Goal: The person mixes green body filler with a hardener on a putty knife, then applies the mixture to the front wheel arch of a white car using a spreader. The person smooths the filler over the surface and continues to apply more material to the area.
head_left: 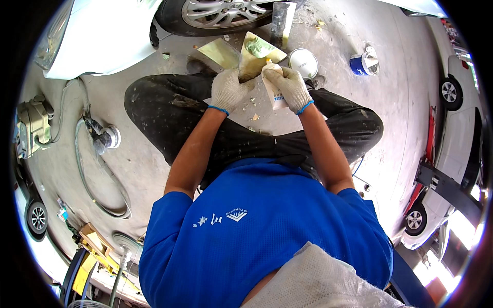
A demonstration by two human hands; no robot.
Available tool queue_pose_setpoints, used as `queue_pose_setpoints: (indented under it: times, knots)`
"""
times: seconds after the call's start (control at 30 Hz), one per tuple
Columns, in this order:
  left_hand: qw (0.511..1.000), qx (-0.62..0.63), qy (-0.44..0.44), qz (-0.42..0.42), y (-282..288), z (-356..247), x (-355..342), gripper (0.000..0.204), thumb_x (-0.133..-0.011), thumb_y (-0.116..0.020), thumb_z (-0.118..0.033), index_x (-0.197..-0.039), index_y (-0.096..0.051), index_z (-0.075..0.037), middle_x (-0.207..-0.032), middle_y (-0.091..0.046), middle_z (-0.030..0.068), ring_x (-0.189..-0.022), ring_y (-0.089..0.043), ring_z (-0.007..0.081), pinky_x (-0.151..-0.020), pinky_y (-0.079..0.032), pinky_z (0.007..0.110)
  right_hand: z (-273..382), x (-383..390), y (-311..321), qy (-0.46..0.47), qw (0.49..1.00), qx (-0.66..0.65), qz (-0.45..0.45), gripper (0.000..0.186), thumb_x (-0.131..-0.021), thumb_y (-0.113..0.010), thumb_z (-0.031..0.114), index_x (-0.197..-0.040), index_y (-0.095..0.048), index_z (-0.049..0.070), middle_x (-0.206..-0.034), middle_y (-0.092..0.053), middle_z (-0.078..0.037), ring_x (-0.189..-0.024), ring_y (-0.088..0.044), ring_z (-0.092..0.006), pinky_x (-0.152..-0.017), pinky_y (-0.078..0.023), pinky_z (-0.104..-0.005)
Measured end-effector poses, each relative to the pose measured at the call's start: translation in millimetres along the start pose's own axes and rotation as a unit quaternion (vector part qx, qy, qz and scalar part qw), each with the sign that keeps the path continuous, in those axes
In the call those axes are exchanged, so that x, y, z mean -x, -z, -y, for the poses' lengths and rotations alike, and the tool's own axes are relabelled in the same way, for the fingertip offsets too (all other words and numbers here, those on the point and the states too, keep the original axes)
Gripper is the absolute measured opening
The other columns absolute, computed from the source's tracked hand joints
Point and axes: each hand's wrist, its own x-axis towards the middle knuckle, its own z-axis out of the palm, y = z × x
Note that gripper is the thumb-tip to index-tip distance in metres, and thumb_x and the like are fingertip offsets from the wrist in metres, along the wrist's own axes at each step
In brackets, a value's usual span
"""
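Observation:
My left hand (230,91), in a knit glove, grips a putty-stained flat spreader (252,61) with pale green paste near its top. A second greenish flat piece (215,51) sits just left of it; whether I hold that too is unclear. My right hand (292,90), also gloved, is closed on a white squeeze tube (275,100) with a yellow tip pointing up, beside the spreader. On the floor just beyond are a round white-lidded tin (303,61) and a dark rectangular plate (281,25) near a car wheel (218,14).
A white car body (97,36) is close at upper left. A blue-and-white bucket (362,65) stands right. At left lie a sander (105,136) with looped hose (82,174) and a boxy machine (36,128). Another white car (459,133) and a lift arm (441,182) are at far right.

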Motion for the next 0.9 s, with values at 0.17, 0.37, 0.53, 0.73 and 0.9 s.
queue_pose_setpoints:
  times: [0.17,0.37,0.53,0.73,0.9]
  knots:
    - [1.000,-0.007,-0.012,-0.016,0.9,-3.8,0.8,0.038,-0.076,-0.073,-0.036,-0.097,-0.072,-0.005,-0.090,-0.071,0.0203,-0.089,-0.068,0.0401,-0.078,-0.053,0.048,0.5,-0.1,-0.6,-0.020,1.000,-0.014,0.000,0.033,-0.092,-0.072,0.029,-0.104,-0.072,-0.001,-0.083,-0.068,-0.002,-0.069,-0.062,-0.0069,-0.061,-0.050,-0.0244]
    - [1.000,0.005,-0.002,-0.027,1.9,-5.1,2.5,0.035,-0.074,-0.074,-0.035,-0.092,-0.074,-0.005,-0.086,-0.071,0.0213,-0.085,-0.068,0.0394,-0.075,-0.053,0.048,1.2,-0.1,-0.2,-0.028,1.000,-0.007,0.000,0.033,-0.092,-0.073,0.029,-0.103,-0.073,-0.002,-0.082,-0.069,-0.003,-0.067,-0.062,-0.0078,-0.059,-0.051,-0.0259]
    - [1.000,-0.004,-0.008,-0.030,0.7,-4.1,2.1,0.033,-0.074,-0.073,-0.032,-0.091,-0.074,-0.004,-0.083,-0.070,0.0212,-0.084,-0.068,0.0399,-0.074,-0.053,0.048,-3.2,-2.7,-1.5,-0.006,1.000,-0.010,0.000,0.035,-0.094,-0.070,0.031,-0.103,-0.072,-0.003,-0.083,-0.069,-0.002,-0.072,-0.061,-0.0068,-0.064,-0.051,-0.0256]
    - [0.999,0.005,-0.005,-0.039,2.8,-4.1,0.5,0.032,-0.074,-0.074,-0.031,-0.090,-0.074,-0.004,-0.083,-0.070,0.0209,-0.084,-0.068,0.0398,-0.074,-0.053,0.047,4.3,6.4,0.5,0.028,0.998,0.044,0.040,0.039,-0.098,-0.065,0.036,-0.105,-0.072,-0.002,-0.084,-0.068,-0.002,-0.074,-0.060,-0.0064,-0.067,-0.051,-0.0263]
    - [0.999,-0.019,0.003,-0.031,-1.3,2.4,-0.5,0.033,-0.075,-0.074,-0.033,-0.090,-0.074,-0.004,-0.085,-0.071,0.0205,-0.085,-0.069,0.0394,-0.075,-0.054,0.047,-2.3,3.1,1.7,0.032,0.998,0.044,0.017,0.039,-0.098,-0.064,0.036,-0.104,-0.072,-0.002,-0.083,-0.068,-0.002,-0.074,-0.060,-0.0067,-0.066,-0.051,-0.0265]
